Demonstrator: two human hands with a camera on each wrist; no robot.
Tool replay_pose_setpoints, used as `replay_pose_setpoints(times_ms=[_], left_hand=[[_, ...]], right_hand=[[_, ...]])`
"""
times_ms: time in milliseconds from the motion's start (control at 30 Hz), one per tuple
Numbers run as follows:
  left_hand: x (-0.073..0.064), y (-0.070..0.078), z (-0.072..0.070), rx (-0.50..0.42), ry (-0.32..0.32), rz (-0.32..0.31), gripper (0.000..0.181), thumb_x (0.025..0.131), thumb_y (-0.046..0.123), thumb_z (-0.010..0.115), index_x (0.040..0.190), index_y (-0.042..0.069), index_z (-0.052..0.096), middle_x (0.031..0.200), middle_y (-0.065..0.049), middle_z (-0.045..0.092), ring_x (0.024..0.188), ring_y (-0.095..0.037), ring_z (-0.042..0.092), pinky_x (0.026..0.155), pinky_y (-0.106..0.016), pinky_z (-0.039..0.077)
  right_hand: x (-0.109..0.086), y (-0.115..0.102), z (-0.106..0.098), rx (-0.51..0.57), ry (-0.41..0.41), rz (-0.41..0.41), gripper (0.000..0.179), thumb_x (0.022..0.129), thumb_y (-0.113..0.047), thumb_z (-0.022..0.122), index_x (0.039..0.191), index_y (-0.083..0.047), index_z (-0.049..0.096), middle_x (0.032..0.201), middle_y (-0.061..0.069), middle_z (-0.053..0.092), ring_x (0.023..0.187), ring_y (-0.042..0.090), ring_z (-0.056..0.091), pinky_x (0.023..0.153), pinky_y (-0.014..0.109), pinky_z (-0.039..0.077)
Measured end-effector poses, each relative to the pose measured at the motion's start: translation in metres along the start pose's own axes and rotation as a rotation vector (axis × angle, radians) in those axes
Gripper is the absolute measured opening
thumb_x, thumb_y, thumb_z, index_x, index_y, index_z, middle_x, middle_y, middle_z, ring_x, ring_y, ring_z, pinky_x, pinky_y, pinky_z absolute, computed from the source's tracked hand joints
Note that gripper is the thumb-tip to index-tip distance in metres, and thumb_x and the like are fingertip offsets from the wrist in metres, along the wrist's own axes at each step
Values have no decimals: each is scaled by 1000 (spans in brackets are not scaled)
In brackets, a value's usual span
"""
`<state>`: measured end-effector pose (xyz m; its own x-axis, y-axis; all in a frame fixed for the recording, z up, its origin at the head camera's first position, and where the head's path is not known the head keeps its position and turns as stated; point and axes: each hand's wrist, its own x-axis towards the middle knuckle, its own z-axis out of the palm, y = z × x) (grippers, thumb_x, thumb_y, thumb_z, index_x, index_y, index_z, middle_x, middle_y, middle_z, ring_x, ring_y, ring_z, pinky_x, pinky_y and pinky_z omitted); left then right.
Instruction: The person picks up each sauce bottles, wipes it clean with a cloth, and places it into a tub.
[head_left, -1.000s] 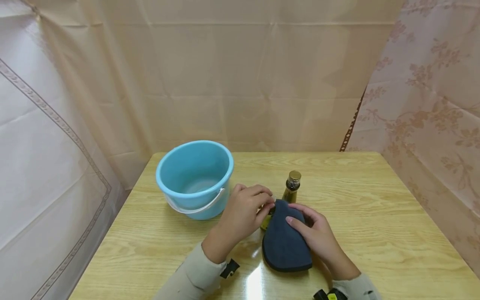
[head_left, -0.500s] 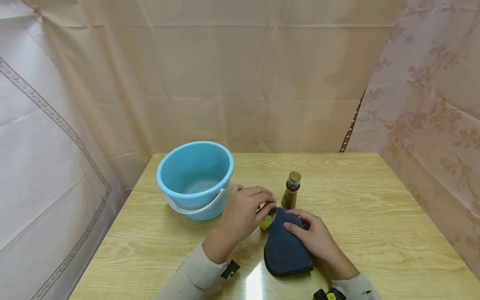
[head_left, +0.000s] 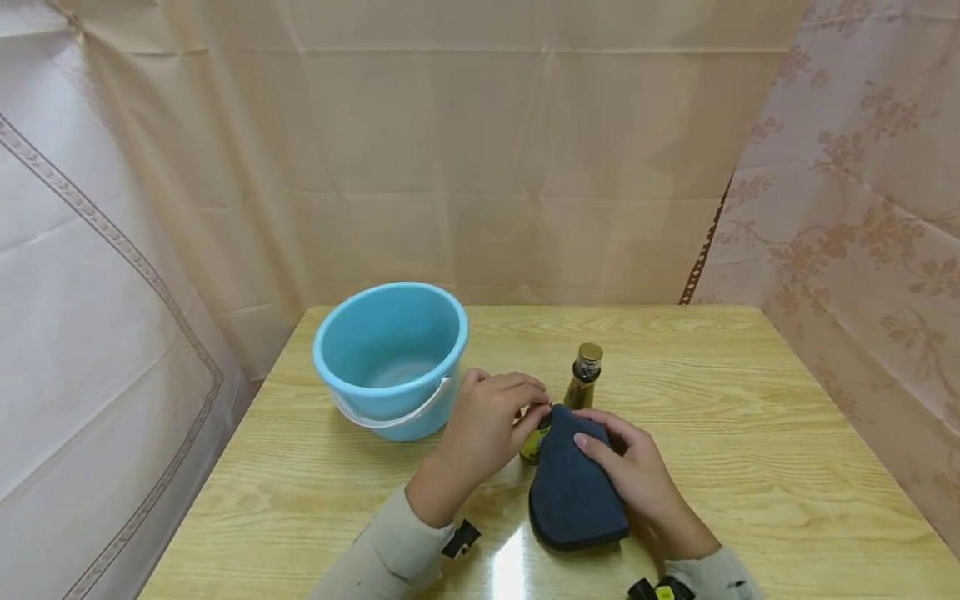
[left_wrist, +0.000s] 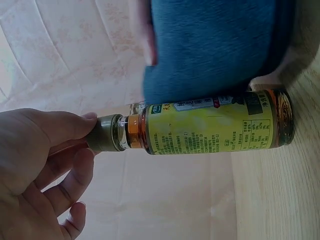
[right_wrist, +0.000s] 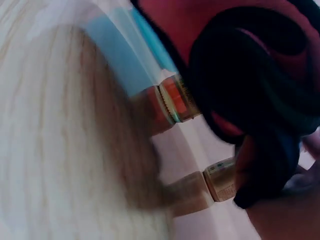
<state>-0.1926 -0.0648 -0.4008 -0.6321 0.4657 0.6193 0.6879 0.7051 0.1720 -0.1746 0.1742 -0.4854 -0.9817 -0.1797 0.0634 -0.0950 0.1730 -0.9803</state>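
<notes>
My left hand [head_left: 487, 427] pinches the cap of a glass bottle with a yellow label [left_wrist: 210, 125], which stands upright on the table. In my right hand [head_left: 643, 471] is a folded dark blue cloth with black edging [head_left: 577, 492], thumb on top. In the left wrist view the blue cloth [left_wrist: 215, 47] lies against the label side of that bottle. A reddish inner side of the cloth [right_wrist: 172, 22] shows in the right wrist view. Behind the cloth stands a second bottle with a gold cap [head_left: 583, 377], its lower part hidden.
A light blue bucket [head_left: 390, 390] with a white handle stands to the left of the hands, its inside bare. The wooden table [head_left: 750, 467] reaches back to a beige curtain [head_left: 480, 167].
The cloth slid down toward me along the bottle, uncovering more of the label, then came partly back up with my right hand. My left hand keeps its place on the cap.
</notes>
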Motion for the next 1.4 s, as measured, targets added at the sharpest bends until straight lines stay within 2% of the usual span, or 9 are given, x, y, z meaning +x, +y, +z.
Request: replay_pose_setpoints(times_ms=[200,467,700,1067,1267,1400], left_hand=[[0,0,-1,1,2,7,8,92,31,80,99,26,81,105,13,77,91,-1,71,74,-33,36],[0,-1,-1,-2,-6,8,7,93,29,79,99,26,80,106,13,77,91,-1,71,74,-32,36],[0,-1,0,-10,-3,3,7,93,30,79,99,25,81,106,12,78,91,-1,71,75,-33,36],[0,-2,0,-22,17,-3,6,92,29,81,96,26,81,105,13,78,92,-5,71,78,-34,40],[-2,-3,2,-9,50,22,5,91,30,82,94,26,82,104,10,75,93,-11,66,77,-34,42],[-3,-4,3,-5,66,29,9,92,35,81,94,27,82,102,8,72,94,-12,64,78,-35,43]], right_hand=[[-4,-4,0,85,17,-52,40,104,-21,64,144,-15,61,123,14,68,103,25,74,79,42,63],[-5,-6,0,104,22,-108,43,103,-13,65,146,-12,59,115,10,70,99,25,74,77,41,63],[-3,-3,1,102,-4,-76,43,101,-17,68,143,-14,61,130,14,67,109,24,73,82,41,62],[1,3,1,36,-12,40,41,98,-27,74,137,-20,66,131,15,68,106,22,73,81,38,62],[3,7,2,-44,-9,49,38,96,-29,76,133,-22,69,129,11,70,103,21,73,80,35,61],[3,8,2,-133,-6,52,39,96,-32,76,133,-23,69,133,11,68,108,22,70,82,32,59]])
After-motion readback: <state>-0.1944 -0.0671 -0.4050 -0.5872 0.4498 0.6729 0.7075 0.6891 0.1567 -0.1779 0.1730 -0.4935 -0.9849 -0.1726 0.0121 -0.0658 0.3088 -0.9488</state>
